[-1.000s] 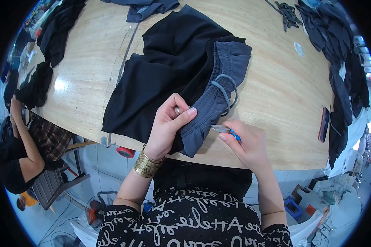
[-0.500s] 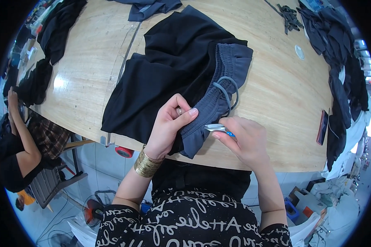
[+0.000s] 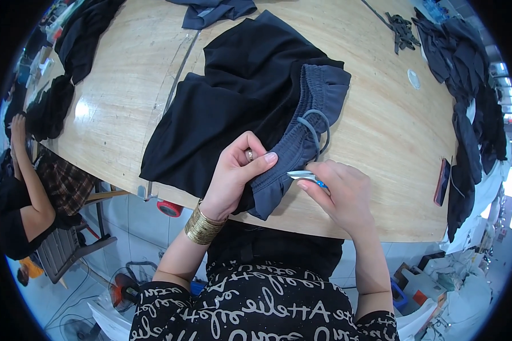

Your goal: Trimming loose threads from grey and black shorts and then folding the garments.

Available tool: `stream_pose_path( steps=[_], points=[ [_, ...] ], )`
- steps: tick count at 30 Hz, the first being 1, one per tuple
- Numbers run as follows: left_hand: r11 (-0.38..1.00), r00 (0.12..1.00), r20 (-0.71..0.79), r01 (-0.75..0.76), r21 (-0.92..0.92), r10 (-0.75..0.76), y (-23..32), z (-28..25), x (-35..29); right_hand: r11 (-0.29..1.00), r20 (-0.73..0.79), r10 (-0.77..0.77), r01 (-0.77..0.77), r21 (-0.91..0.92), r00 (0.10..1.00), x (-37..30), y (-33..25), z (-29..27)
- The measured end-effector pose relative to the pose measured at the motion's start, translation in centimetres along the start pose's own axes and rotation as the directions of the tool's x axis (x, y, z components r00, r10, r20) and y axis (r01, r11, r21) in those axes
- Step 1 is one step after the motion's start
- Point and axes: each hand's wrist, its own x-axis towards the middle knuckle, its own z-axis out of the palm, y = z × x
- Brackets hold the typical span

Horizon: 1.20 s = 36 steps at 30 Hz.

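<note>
A pair of dark shorts (image 3: 227,96), black inside with a grey gathered waistband (image 3: 287,150), lies on the wooden table before me. My left hand (image 3: 242,167) pinches the near part of the waistband between thumb and fingers. A blue-grey drawstring (image 3: 323,122) loops out of the band's middle. In my right hand (image 3: 338,187) are small thread snips (image 3: 301,175), silver blades with a bit of blue at the grip. Their tips point left at the waistband's edge, close beside it. My palm hides most of the snips' handle.
The wooden table (image 3: 381,142) carries a phone (image 3: 442,182) near its right edge, a pale oval piece (image 3: 413,79) and dark cords (image 3: 403,33). Dark garments (image 3: 461,62) drape along the right side. At the left, another person's arm (image 3: 34,165) reaches to black cloth (image 3: 51,111).
The snips and my right hand have shifted slightly to the right. My left hand keeps its pinch on the waistband, and the shorts lie nearly as before.
</note>
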Motion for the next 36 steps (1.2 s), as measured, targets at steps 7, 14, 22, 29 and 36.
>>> stream_pose_path(
  steps=[7,14,22,29,36],
  points=[
    [1.0,1.0,-0.002,-0.001,-0.005,0.001,0.06,0.22,-0.16,1.0,0.013,0.001,-0.001,-0.005,1.0,0.08,-0.18,-0.06],
    [1.0,1.0,0.001,-0.005,-0.007,0.005,0.13,0.37,-0.2,1.0,0.019,0.01,-0.01,-0.022,1.0,-0.05,-0.16,-0.23],
    [1.0,1.0,-0.005,0.003,-0.017,-0.003,0.22,0.59,-0.17,1.0,0.031,-0.006,0.007,-0.019,0.999,-0.07,-0.23,-0.24],
    [1.0,1.0,-0.011,0.015,0.01,-0.015,0.29,0.61,-0.19,0.996,0.01,-0.051,0.052,-0.068,0.999,0.15,-0.35,-0.32],
    [1.0,1.0,-0.012,0.027,-0.007,-0.027,0.39,0.71,-0.06,0.992,0.011,-0.065,0.065,-0.108,0.998,0.33,-0.37,-0.33]
  ],
)
